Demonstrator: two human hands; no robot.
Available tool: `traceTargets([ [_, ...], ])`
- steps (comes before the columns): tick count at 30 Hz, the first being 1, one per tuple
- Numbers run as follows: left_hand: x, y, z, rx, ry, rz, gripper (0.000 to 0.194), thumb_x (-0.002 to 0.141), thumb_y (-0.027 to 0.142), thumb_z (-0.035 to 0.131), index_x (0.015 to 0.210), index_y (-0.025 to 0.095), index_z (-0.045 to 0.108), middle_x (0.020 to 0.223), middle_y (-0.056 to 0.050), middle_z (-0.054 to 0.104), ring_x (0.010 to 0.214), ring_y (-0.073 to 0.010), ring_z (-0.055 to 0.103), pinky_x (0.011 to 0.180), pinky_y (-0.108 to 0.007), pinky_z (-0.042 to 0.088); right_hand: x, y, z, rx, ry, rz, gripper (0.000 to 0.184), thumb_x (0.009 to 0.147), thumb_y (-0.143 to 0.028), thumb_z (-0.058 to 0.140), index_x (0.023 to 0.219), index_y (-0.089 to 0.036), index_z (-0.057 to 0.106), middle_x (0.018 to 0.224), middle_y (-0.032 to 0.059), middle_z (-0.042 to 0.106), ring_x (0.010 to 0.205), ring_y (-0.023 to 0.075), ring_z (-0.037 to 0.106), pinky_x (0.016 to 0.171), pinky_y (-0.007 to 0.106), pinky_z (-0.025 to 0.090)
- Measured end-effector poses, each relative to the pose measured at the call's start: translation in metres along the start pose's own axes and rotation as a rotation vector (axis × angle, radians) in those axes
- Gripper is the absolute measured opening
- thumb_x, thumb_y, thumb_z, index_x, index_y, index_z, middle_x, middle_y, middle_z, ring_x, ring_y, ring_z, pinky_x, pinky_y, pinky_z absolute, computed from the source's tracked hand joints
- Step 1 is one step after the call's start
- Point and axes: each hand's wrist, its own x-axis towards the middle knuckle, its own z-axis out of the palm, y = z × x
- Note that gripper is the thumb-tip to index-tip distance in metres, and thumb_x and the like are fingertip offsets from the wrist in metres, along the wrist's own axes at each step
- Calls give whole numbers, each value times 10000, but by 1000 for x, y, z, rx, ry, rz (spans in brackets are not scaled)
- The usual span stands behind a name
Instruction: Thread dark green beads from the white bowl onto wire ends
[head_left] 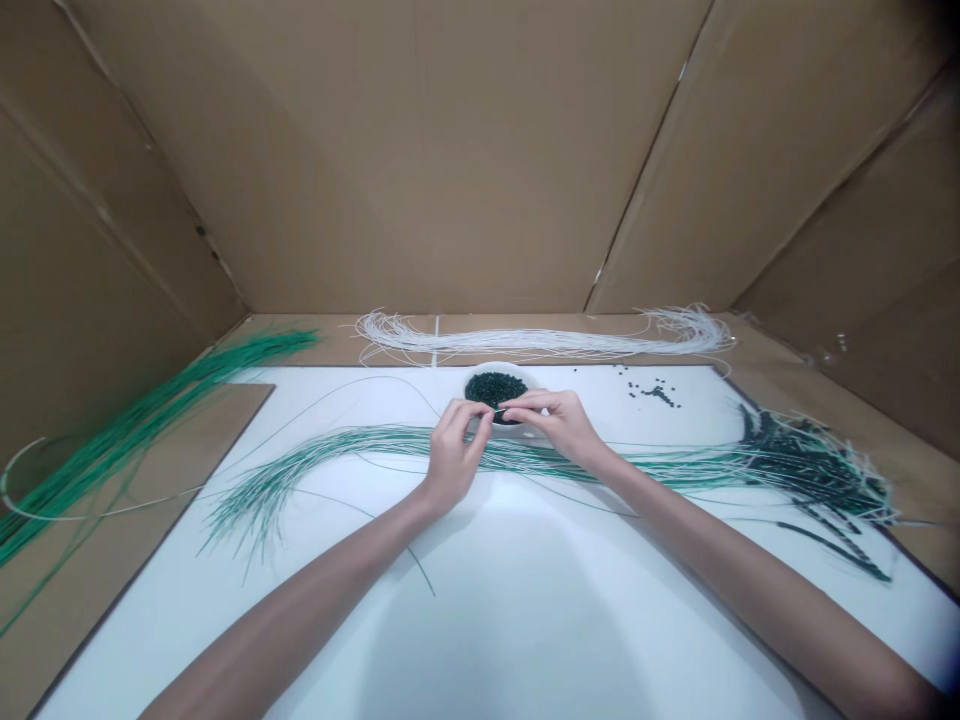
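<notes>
Over a white bowl (534, 374) of small dark green beads (493, 388), my two hands meet with their fingertips almost touching. My left hand (456, 448) is closed in a pinch on a thin cord (397, 378), which arcs away to the left. Opposite it, my right hand (559, 425) also pinches, thumb against fingers. A short pale tip shows between the hands; anything else in the right fingers is too small to make out. Beneath both hands, a bundle of green strands (300, 465) runs across the white board, ending at the right in dark beaded lengths (814, 465).
Behind the bowl lies a bundle of white strands (517, 343). More green strands (150, 420) lie at the left, beside a looped white cord (97, 517). Loose beads (658, 395) are scattered right of the bowl. Cardboard walls (420, 160) enclose the white board (510, 620).
</notes>
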Motion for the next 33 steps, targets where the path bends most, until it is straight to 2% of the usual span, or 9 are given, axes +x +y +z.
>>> traceTargets([
  [13, 1, 0, 0, -17, -45, -1, 99, 819, 205, 469, 824, 170, 562, 800, -27, 566, 700, -106, 490, 609, -214, 386, -1, 1, 2, -13, -5, -30, 129, 705, -283, 609, 729, -198, 702, 744, 34, 683, 698, 158, 599, 666, 268, 460],
  [33, 0, -2, 0, -13, -32, 30, 104, 817, 204, 469, 840, 173, 567, 817, -38, 577, 716, -116, 503, 618, -228, 403, -2, 1, 3, -19, -7, -32, 116, 705, -271, 612, 739, -203, 700, 746, 29, 681, 713, 161, 599, 679, 269, 460],
])
